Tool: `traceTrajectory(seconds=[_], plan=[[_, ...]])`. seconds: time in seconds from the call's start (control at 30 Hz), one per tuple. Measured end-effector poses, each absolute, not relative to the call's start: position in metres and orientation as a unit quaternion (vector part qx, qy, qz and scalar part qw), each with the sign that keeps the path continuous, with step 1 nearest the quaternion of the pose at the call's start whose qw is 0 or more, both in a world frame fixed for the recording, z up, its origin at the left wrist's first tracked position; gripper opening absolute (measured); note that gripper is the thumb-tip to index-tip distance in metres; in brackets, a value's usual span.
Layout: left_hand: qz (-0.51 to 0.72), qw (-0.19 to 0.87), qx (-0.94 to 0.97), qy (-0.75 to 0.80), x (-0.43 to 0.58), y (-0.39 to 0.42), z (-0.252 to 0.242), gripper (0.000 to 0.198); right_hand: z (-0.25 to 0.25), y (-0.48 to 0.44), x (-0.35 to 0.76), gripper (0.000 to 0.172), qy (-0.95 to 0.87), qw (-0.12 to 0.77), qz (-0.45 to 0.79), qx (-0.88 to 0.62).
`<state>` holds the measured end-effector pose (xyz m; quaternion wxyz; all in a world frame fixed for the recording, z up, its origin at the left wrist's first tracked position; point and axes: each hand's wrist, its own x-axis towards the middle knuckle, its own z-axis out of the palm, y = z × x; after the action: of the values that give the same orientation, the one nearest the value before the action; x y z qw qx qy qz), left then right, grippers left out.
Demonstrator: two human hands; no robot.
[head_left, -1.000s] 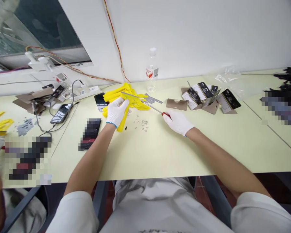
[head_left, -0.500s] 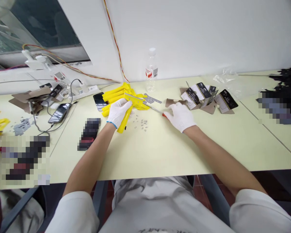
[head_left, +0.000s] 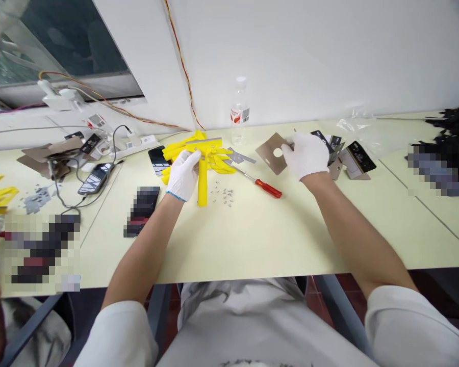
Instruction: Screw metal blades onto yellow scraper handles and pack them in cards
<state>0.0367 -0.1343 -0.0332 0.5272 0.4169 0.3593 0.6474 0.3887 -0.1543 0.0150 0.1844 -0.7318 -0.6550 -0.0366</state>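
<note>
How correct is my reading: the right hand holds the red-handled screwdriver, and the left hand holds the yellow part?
Not correct: in the head view the right hand holds a brown card with a round hole; the red-handled screwdriver lies on the table. The left hand does hold the yellow part.

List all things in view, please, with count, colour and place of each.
yellow tool: one, yellow, in left hand
plastic pieces: several, yellow, pile behind the tool
small metal parts: many, silver, scattered on table
screwdriver: one, red handle, right of the metal parts
brown card: one, brown with round hole, in right hand
plastic bottle: one, clear, by the wall
phones: two, black, left of the pile
left hand: one, white glove, on the tool
right hand: one, white glove, on the card
</note>
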Motion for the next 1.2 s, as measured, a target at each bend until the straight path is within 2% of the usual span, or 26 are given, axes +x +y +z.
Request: traceTrajectory(seconds=[0.1,0.17,0.4,0.63,0.8,1.0,1.2], plan=[[0.672,0.536,0.401,0.316,0.036,-0.131,-0.03,0.038,0.028,-0.162,0.376,0.026,-0.647,0.233,0.014,-0.726],[0.681,0.541,0.386,0.307,0.034,-0.129,-0.028,0.039,0.035,-0.168,0.363,0.021,-0.648,0.238,0.049,-0.722],[0.732,0.505,0.347,0.297,0.034,-0.133,-0.024,0.052,0.041,-0.177,0.321,0.019,-0.637,0.239,0.123,-0.722],[0.709,0.486,0.339,0.382,0.07,-0.162,-0.02,0.046,0.038,-0.176,0.304,0.016,-0.635,0.282,0.18,-0.696],[0.687,0.518,0.329,0.39,0.09,-0.166,-0.02,0.048,0.038,-0.17,0.307,0.016,-0.625,0.322,0.184,-0.687],[0.68,0.532,0.309,0.399,0.098,-0.157,-0.008,0.043,0.035,-0.165,0.32,0.027,-0.581,0.373,0.253,-0.678],[0.625,0.584,0.305,0.419,0.125,-0.159,-0.004,0.034,0.034,-0.162,0.31,0.021,-0.587,0.426,0.291,-0.624]])
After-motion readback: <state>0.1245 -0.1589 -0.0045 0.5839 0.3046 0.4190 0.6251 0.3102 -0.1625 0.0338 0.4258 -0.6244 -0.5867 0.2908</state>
